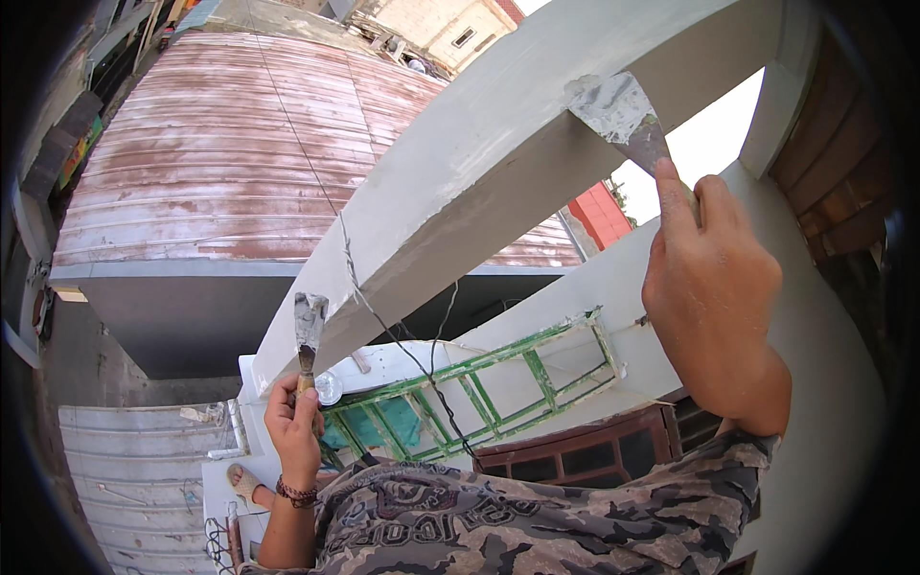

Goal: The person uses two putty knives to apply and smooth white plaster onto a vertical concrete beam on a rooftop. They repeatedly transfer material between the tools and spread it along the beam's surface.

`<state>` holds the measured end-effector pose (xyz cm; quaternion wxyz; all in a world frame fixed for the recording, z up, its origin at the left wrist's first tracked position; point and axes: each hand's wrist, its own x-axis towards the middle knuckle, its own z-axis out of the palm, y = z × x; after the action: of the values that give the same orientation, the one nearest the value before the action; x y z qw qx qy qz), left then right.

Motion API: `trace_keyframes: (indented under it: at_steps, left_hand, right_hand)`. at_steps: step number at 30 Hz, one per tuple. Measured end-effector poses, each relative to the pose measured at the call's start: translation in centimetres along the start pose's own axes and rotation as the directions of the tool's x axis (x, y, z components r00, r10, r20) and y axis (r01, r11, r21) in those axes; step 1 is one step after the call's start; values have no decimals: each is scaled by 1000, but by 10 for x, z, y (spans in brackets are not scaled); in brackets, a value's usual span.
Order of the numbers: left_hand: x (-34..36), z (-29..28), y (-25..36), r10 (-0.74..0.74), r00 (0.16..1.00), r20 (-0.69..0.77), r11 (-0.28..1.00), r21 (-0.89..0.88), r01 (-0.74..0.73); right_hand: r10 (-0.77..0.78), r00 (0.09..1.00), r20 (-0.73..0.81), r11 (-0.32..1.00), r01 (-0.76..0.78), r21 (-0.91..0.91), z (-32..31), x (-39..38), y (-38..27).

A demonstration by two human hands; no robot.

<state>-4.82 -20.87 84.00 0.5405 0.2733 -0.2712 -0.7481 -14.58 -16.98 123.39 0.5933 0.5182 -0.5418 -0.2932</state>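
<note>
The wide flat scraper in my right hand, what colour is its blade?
The broad flat blade is grey, smeared with white; see the head view.

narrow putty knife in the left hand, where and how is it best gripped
Probably by the handle, coming from the lower side of the picture. The narrow putty knife stands blade-up in this view: its flat blade flares and carries pale smears, while the slim handle sits at the lower end, where the left hand holds it.
</note>
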Motion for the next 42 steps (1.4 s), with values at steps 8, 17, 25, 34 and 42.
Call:
trace_keyframes:
  at_steps: [8, 17, 25, 34, 42]
  left_hand:
    - [-2, 2, -3, -13, 1000, 0, 1000, 17, 13]
    - [-6, 7, -6, -33, 999, 2, 999, 22, 33]
    - [-9, 3, -8, -15, 1000, -7, 1000, 25, 16]
    - [-5, 15, 9, 2, 1000, 29, 998, 58, -4]
    - [-8, 25, -2, 10, 998, 69, 999, 47, -13]
  right_hand:
    - [47, 992, -117, 998, -42, 41, -25, 17, 12]
    - [-245, 941, -233, 961, 268, 70, -9, 62, 10]
    - [-222, 963, -156, 974, 228, 22, -27, 54, 23]
    - [-53, 975, -215, 977, 95, 189, -19, 30, 45]
    - [-305, 950, -61, 951, 300, -72, -19, 92, 4]
